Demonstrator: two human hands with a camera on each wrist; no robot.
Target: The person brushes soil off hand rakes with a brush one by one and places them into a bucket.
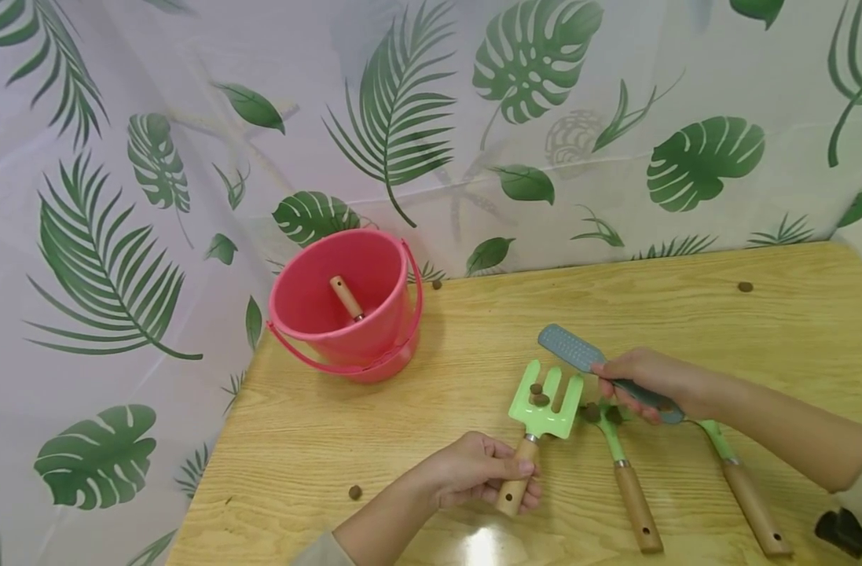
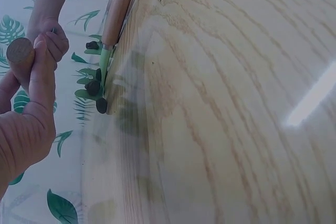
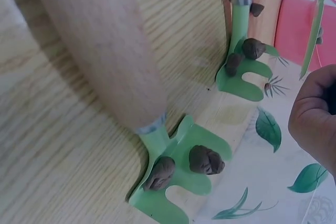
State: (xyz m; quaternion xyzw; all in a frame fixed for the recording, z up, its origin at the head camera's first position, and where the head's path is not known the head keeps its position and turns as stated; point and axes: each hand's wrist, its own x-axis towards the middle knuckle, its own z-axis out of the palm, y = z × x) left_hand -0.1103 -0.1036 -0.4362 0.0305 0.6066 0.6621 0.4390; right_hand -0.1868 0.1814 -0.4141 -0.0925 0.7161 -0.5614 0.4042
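Note:
My left hand point(image 1: 473, 470) grips the wooden handle of a small green garden fork point(image 1: 542, 422). Brown lumps point(image 1: 540, 399) lie on its tines, which point away from me. To the right, my right hand point(image 1: 660, 381) holds a grey, flat-headed tool with a perforated face, like a grater point(image 1: 570, 347), its head angled toward the back left. Beneath that hand a second green fork point(image 1: 632, 503) lies on the table; a third fork point(image 1: 752, 503) is further right, its head partly hidden by the hand. Both carry brown lumps point(image 3: 206, 159) in the right wrist view.
A pink bucket point(image 1: 381, 346) stands at the back left of the wooden table point(image 1: 296, 448), with a wooden-handled tool point(image 1: 346, 296) inside. Loose brown lumps lie at the front left point(image 1: 355, 492), beside the bucket and at the back right. Leaf-printed sheeting point(image 1: 431, 181) hangs behind.

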